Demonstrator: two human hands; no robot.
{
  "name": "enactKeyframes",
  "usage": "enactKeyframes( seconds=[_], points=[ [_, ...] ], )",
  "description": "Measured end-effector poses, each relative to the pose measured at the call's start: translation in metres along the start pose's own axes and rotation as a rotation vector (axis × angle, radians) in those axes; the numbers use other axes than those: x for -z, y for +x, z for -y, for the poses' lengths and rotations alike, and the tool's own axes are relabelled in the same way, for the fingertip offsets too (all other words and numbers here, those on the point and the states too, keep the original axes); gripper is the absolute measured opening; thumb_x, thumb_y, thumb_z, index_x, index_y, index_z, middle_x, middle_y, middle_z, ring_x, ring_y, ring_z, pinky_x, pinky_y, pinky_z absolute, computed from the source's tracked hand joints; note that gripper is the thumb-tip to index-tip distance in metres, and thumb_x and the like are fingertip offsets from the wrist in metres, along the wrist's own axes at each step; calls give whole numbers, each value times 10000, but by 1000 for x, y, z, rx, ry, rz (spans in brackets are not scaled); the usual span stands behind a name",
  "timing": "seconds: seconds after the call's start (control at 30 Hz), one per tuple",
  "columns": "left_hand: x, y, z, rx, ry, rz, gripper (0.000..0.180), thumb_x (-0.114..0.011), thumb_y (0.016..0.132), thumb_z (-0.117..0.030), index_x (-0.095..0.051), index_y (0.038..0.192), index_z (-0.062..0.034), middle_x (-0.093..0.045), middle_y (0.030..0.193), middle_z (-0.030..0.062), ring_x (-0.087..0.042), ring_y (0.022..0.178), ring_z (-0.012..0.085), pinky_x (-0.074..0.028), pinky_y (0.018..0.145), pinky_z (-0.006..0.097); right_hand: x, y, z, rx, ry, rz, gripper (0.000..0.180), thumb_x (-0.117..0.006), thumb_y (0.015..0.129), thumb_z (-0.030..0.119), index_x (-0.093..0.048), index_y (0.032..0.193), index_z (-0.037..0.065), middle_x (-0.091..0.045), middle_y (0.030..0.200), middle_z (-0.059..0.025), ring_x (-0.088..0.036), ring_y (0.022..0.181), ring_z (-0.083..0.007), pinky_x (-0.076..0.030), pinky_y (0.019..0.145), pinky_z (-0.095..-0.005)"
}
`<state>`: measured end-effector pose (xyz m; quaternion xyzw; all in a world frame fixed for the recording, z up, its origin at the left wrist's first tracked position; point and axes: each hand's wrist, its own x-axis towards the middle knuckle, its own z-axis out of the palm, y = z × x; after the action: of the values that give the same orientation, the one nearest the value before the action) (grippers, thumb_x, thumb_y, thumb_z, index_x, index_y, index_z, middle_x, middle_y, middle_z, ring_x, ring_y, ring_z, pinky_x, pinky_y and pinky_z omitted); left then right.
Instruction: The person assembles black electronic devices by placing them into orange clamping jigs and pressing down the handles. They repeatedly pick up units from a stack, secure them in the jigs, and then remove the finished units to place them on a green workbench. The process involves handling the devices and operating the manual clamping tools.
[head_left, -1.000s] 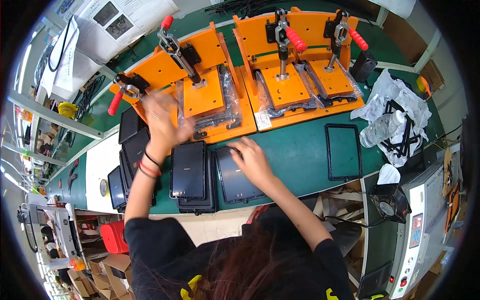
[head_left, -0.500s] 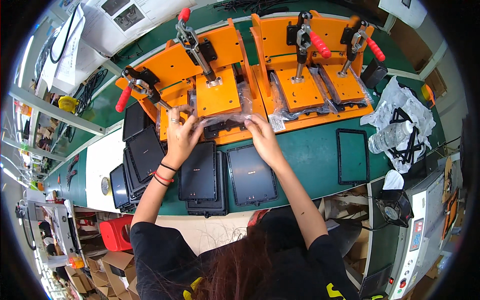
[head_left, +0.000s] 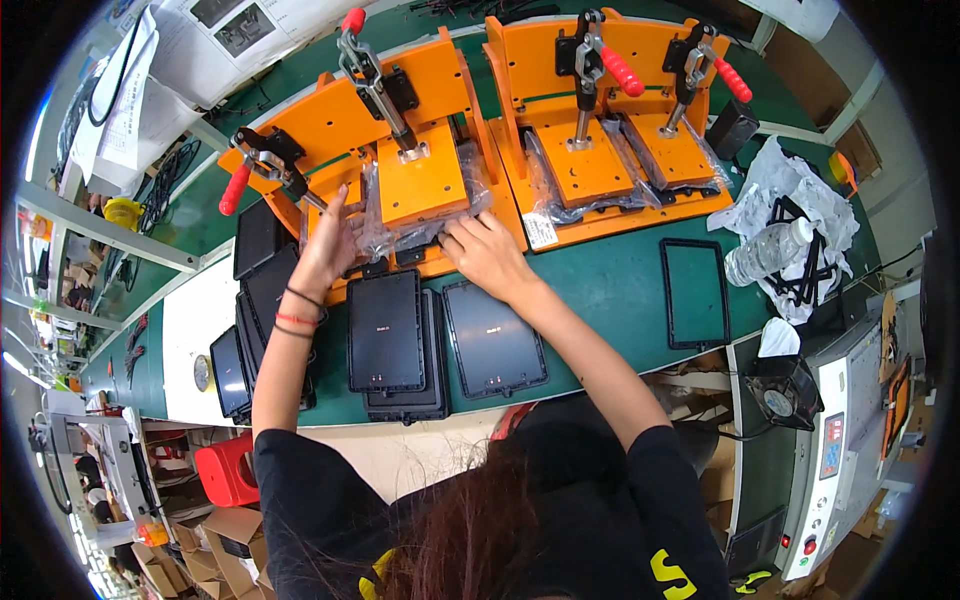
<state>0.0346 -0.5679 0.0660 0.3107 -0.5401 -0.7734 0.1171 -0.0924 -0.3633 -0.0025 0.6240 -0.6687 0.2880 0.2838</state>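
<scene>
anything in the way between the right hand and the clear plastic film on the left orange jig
Nothing visible blocks the right hand: its fingertips are at the front right edge of the clear plastic film. The orange plate sits over the middle, with film showing around its edges.

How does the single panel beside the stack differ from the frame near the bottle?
The panel has a solid face; the frame is hollow, showing green bench through it. The panel lies beside the stack; the frame lies apart, nearer the bottle. Both are rectangular, black-edged and flat.
</scene>
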Motion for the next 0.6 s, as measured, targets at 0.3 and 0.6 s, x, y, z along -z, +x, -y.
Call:
enactKeyframes(
  seconds=[0.3,0.6],
  points=[
    [28,66,-14,156,-465,298,515,-460,933,-404,-465,1139,68,-627,936,139,-599,761,206,-501,706,304,66,-30,24,27,161,-68,294,-701,735,82,-650,1012,-2,-607,885,-67,-604,752,-186,-500,647,-300],
    [-61,-89,57,-808,212,-484,396,-462,961,-270,-364,1275,-50,-426,1229,110,-408,1177,220,-304,1033,395,170,-85,69,-300,185,-169,331,-742,686,23,-687,1012,3,-644,883,-73,-636,728,-154,-543,607,-255]
  ],
)
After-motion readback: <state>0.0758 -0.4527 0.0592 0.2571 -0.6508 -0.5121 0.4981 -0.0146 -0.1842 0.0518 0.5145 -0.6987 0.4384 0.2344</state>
